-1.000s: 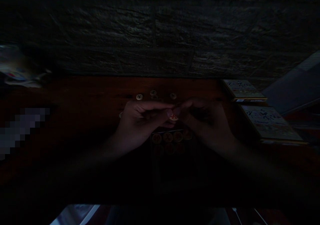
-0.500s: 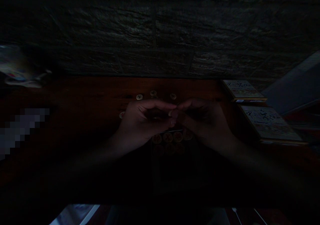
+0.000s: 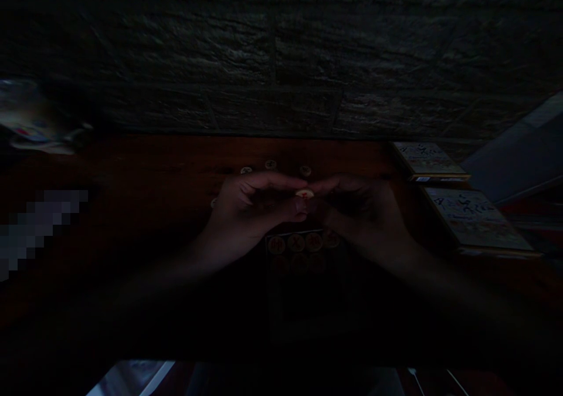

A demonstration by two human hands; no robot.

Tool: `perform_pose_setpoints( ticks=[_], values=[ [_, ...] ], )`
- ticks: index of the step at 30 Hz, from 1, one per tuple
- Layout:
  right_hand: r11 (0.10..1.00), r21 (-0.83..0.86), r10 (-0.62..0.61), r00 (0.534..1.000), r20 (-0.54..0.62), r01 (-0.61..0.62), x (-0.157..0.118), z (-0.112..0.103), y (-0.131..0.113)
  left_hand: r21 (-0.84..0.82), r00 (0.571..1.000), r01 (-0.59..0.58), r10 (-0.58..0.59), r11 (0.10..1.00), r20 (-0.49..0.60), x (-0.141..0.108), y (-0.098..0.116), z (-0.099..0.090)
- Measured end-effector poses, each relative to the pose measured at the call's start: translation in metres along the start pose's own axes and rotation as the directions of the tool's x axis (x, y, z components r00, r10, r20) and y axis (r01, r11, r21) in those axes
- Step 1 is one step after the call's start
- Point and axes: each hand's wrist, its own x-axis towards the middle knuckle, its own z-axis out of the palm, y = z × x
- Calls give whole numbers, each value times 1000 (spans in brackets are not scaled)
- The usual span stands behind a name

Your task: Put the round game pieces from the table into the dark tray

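Between the fingertips of both hands is a round xiangqi piece [image 3: 304, 193], its pale face marked in red. My left hand [image 3: 257, 202] pinches it from the left with thumb and forefinger. From the other side my right hand [image 3: 356, 208] grips the same piece, fingers bent. Just below lies a dark box [image 3: 272, 302] with rows of round red-marked pieces [image 3: 296, 243] along its far side; its near part is lost in shadow. Beyond the hands, dark-marked loose pieces [image 3: 270, 165] lie on the wooden table [image 3: 176, 161]. Another piece is partly hidden behind my left hand.
Two flat printed boxes [image 3: 479, 217] lie on the right of the table. A stone-block wall [image 3: 272, 50] rises along the back edge. At the far left stands a pale bag-like object [image 3: 35, 120], too dark to name. A blurred-out patch covers part of the left side.
The held piece has turned in the fingers, so its red-marked face now shows where only an edge was visible. Both hands stay in nearly the same place.
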Motion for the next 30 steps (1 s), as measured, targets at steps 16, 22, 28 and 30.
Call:
perform_pose_setpoints(
  ticks=[16,22,28,30],
  values=[
    [998,4,62,998,-22,-62,1,-1,-4,-64,1000,29,-29,997,7,-2,1,4],
    [994,-16,112,993,-37,-112,0,-1,-8,-23,1000,0,0,1000,22,-2,-1,2],
    [995,25,100,995,-6,-99,1,0,-7,50,996,-64,61,997,70,1,-2,0],
    [996,30,87,996,-20,-86,1,0,-6,77,995,-67,60,995,85,0,-2,0]
  ],
)
